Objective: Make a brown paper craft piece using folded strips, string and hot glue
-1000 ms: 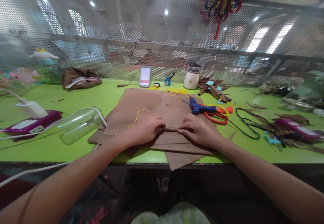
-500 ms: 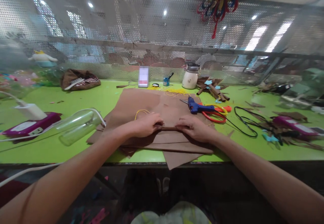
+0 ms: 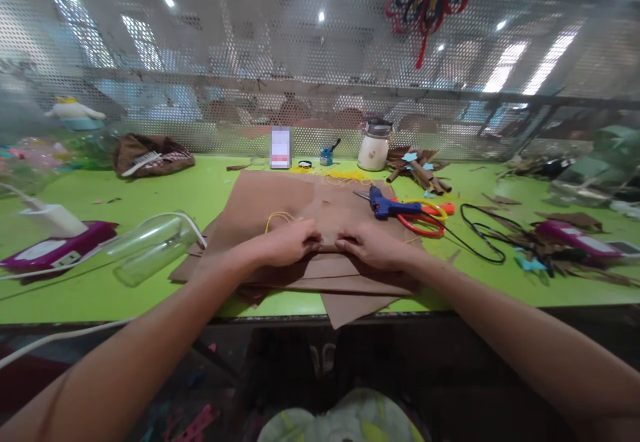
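Note:
Several brown paper sheets [image 3: 275, 195] lie stacked on the green table in front of me. Across the middle of the stack, a narrow strip or roll of brown paper [image 3: 327, 247] runs between my hands. My left hand [image 3: 295, 242] closes its curled fingers on the left end of this paper. On the other end, my right hand [image 3: 367, 243] grips with bent fingers, thumb toward me. A loop of yellow string [image 3: 279, 217] lies on the sheet by my left hand. The blue glue gun [image 3: 395, 205] and red-and-yellow-handled scissors [image 3: 425, 225] rest just beyond my right hand.
Left stand a clear plastic bottle [image 3: 155, 249] with a white cable and a purple power strip [image 3: 65, 249]. At the back are a phone [image 3: 280, 147], a small blue pot [image 3: 327, 155], a white jar [image 3: 374, 149] and rolled brown paper pieces [image 3: 420, 172]. Another purple strip [image 3: 580, 237] lies right.
My right hand has moved left, closer to my left hand along the brown paper. The left hand stays in about the same place. The view has shifted slightly.

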Tool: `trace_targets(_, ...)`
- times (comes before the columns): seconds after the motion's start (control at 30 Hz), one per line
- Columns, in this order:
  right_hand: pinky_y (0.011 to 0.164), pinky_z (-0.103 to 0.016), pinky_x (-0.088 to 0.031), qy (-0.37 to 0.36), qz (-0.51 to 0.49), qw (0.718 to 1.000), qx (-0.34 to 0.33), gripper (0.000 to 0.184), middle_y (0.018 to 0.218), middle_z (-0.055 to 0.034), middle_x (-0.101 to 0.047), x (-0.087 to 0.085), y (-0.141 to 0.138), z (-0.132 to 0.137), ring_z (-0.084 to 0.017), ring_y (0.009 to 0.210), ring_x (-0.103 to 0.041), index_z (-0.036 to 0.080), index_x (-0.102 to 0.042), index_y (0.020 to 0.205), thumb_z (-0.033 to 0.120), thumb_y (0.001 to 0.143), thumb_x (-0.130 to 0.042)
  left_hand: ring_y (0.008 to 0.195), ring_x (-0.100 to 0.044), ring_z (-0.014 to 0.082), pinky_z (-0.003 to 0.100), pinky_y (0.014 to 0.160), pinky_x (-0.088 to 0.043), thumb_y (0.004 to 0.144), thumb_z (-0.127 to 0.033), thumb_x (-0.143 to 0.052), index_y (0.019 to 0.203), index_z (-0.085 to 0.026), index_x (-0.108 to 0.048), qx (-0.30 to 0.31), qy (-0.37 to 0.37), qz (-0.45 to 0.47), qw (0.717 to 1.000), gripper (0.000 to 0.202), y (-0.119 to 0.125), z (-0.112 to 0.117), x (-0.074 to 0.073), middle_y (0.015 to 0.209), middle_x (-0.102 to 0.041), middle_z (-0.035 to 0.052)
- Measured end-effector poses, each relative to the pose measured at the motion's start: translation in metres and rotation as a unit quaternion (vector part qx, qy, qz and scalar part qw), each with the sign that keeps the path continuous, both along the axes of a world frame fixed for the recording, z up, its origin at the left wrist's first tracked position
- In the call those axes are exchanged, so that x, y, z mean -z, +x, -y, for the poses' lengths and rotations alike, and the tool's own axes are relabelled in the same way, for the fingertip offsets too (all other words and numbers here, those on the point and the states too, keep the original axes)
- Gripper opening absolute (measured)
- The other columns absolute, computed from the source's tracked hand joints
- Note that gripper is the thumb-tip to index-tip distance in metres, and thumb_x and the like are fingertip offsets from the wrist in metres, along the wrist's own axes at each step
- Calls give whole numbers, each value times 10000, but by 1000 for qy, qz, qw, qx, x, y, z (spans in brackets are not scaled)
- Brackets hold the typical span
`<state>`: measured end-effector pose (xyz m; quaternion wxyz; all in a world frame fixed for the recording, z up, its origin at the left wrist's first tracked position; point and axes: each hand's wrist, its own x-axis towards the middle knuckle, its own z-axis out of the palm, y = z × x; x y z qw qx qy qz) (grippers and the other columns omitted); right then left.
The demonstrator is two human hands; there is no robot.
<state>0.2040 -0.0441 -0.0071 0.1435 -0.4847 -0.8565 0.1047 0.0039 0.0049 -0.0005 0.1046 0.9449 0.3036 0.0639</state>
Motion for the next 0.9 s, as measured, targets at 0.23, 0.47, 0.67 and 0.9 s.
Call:
trace_targets(0.23,535,-230,-245,14,-4,1000,-15,261,658,-45,-593,4,1,-4,-101,560,-385,114,-622,737,230,879,-436,749,-502,166,284,674,-393,856,-266,-416,813,-153,-611,-3,67,15,998,230,-2,3,4,820,-561,60)
trace_targets(0.47,530,-224,-249,0,-12,1000,-24,238,643,-35,-594,1,2,-8,-96,551,-397,114,-630,725,215,861,-463,816,-527,173,297,719,-406,871,-221,-401,928,-153,-595,9,136,52,989,214,-3,19,1,909,-587,75)
trace_targets(0.67,576,-214,-299,-14,-47,999,-8,174,750,-35,-632,0,1,-8,-108,629,-477,136,-633,910,148,823,-483,806,-522,185,324,754,-407,892,-279,-390,890,-145,-639,51,199,18,979,282,0,22,6,909,-579,92)
trace_targets(0.9,608,-224,-341,38,-67,997,-3,139,746,-53,-640,6,17,-4,-122,657,-499,125,-652,809,193,815,-531,736,-533,170,298,680,-407,896,-251,-383,868,-150,-665,53,214,10,975,301,4,10,12,821,-581,81)
